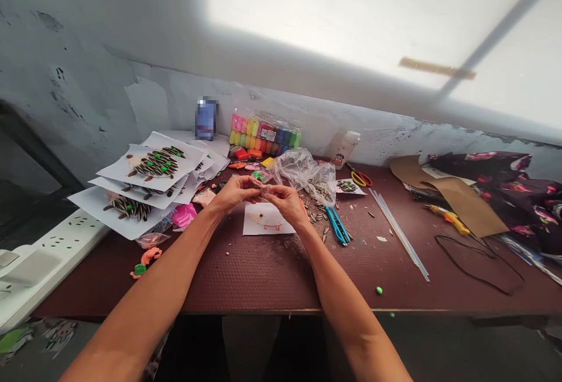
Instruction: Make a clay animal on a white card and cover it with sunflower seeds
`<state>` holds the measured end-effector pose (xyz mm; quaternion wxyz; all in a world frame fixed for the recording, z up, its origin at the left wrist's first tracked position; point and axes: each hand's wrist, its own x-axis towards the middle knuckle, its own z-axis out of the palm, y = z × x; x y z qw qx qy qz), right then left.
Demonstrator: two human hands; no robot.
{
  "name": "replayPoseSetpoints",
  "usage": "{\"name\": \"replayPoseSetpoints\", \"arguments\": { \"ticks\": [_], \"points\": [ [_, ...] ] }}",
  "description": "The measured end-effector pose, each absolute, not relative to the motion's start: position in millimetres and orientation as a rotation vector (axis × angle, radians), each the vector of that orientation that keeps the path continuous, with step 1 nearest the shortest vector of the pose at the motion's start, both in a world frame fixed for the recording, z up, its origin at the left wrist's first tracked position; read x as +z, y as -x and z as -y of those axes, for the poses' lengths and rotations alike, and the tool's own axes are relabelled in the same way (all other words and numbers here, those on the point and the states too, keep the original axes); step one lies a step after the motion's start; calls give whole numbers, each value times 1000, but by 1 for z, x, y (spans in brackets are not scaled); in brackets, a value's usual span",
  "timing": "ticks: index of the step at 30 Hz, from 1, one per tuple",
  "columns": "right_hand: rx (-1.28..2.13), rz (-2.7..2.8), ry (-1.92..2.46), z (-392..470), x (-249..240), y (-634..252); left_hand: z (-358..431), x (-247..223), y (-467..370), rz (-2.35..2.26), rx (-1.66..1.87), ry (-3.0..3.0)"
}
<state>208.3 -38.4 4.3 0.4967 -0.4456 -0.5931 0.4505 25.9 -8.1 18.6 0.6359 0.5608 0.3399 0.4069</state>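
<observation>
Bare forearms [351,288] lead to the left hand [239,193] and right hand [287,201], both pinching an unidentifiably tiny item [262,188] just above the hedgehog drawing [267,218], apparently for steadiness, with loose sunflower seeds [315,216] right of the drawing, presumably for easy reach.

I can read no text; the small white label [267,134] fronting the clear-wrapped, multicoloured pack of blocks [251,130] is too blurred.
</observation>
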Motion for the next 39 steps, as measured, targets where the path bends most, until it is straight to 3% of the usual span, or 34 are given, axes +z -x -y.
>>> {"name": "replayPoseSetpoints", "arguments": {
  "ticks": [6,39],
  "points": [
    [806,1472,1140,39,-2,-205,7,17,-27,-825,977,-1265],
    [469,1720,1184,46,4,-202,6,15,-29,-758,1050,-1157]
  ]
}}
